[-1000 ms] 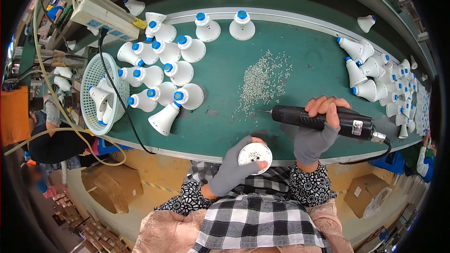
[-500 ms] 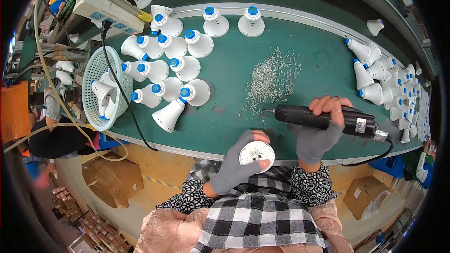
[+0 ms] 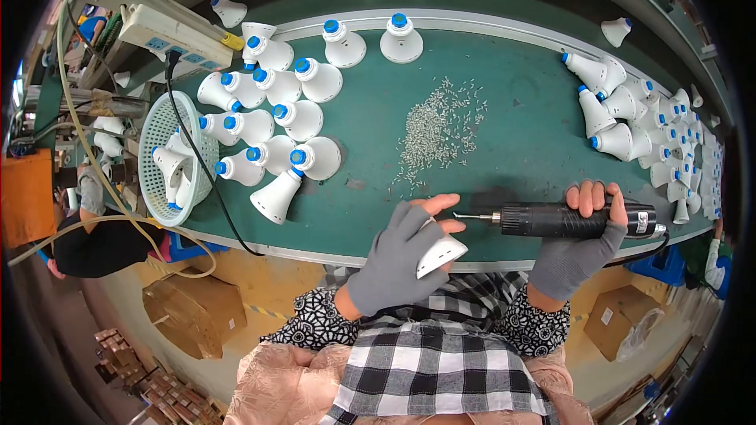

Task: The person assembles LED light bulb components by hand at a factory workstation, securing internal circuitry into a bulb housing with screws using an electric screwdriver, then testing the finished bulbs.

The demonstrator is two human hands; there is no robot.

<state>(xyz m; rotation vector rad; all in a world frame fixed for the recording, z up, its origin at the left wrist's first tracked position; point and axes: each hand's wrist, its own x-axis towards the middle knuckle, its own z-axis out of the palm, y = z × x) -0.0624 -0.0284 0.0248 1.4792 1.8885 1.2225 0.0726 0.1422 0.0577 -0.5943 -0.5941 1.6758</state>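
My left hand (image 3: 394, 256), in a grey fingerless glove, is wrapped round a white cone-shaped lamp housing (image 3: 441, 257). The housing is tilted, and most of it is hidden behind the hand. My right hand (image 3: 579, 248), gloved alike, grips a black electric screwdriver (image 3: 535, 220) held level above the table's front edge. Its thin bit points left and ends close to my left fingertips; whether a screw sits on it is too small to tell. Beyond the hands lies a loose heap of small silver screws (image 3: 433, 132) on the green table (image 3: 520, 142).
White lamp housings with blue caps (image 3: 319, 159) stand in a group at the left, and more (image 3: 618, 142) crowd the right. A pale green basket (image 3: 150, 165) holds several. The black cable (image 3: 197, 142) hangs from a power strip (image 3: 169, 39). Another person's arm (image 3: 90, 193) shows far left.
My left hand has turned the housing, so its round speckled face no longer shows. The screwdriver has moved right and levelled, its bit leaving the edge of the screw heap for my left fingertips.
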